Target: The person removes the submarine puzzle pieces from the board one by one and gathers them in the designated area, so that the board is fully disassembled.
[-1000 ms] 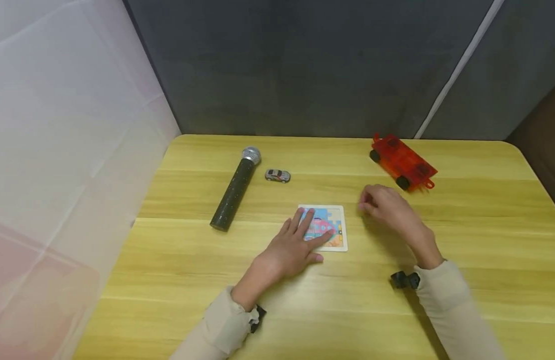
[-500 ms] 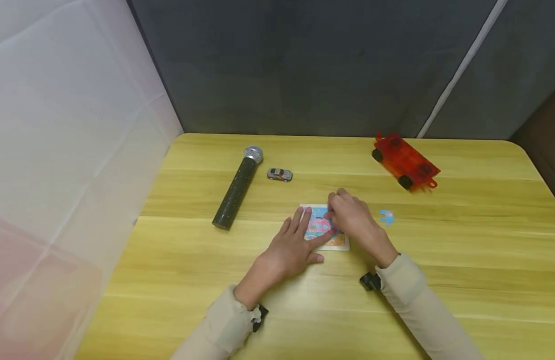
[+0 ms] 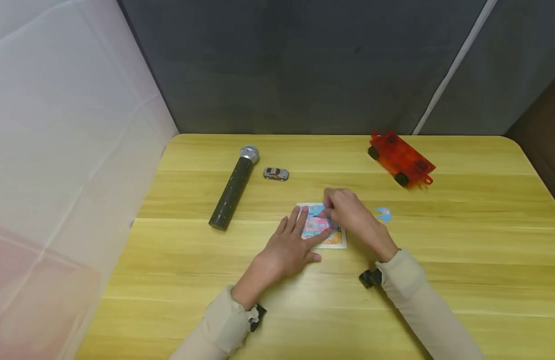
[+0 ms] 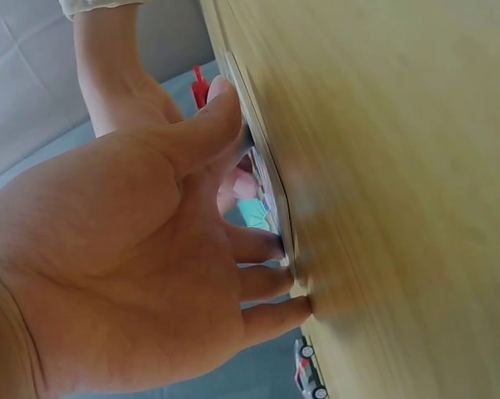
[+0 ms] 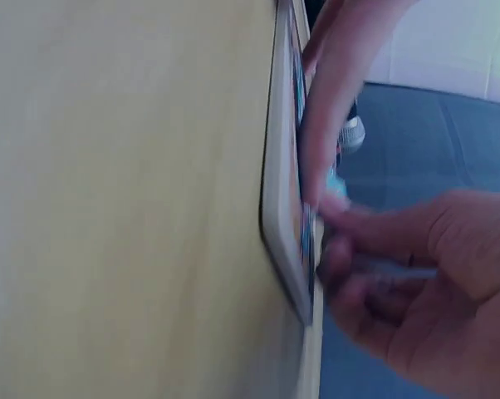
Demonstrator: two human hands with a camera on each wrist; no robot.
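Observation:
A small jigsaw puzzle (image 3: pixel 322 226) in a white-edged tray lies on the table, with a pink and blue picture. My left hand (image 3: pixel 288 247) rests on its left side with fingers spread and straight. In the left wrist view its fingertips (image 4: pixel 271 283) press down at the tray's edge. Over the upper right part of the puzzle my right hand (image 3: pixel 349 212) pinches a light blue puzzle piece (image 5: pixel 336 183) between thumb and curled fingers, which mostly hide it. Another loose blue puzzle piece (image 3: pixel 384 215) lies on the table just right of that hand.
A dark speckled microphone (image 3: pixel 234 190) lies left of the puzzle, with a small toy car (image 3: pixel 276 174) beside its silver head. Toward the back right sits a red see-through wheeled toy (image 3: pixel 402 159). A grey panel (image 3: pixel 277 65) stands behind the table.
My right hand has come left from beside the tray onto the puzzle's upper right, uncovering the loose piece on the table. The left hand has stayed in place.

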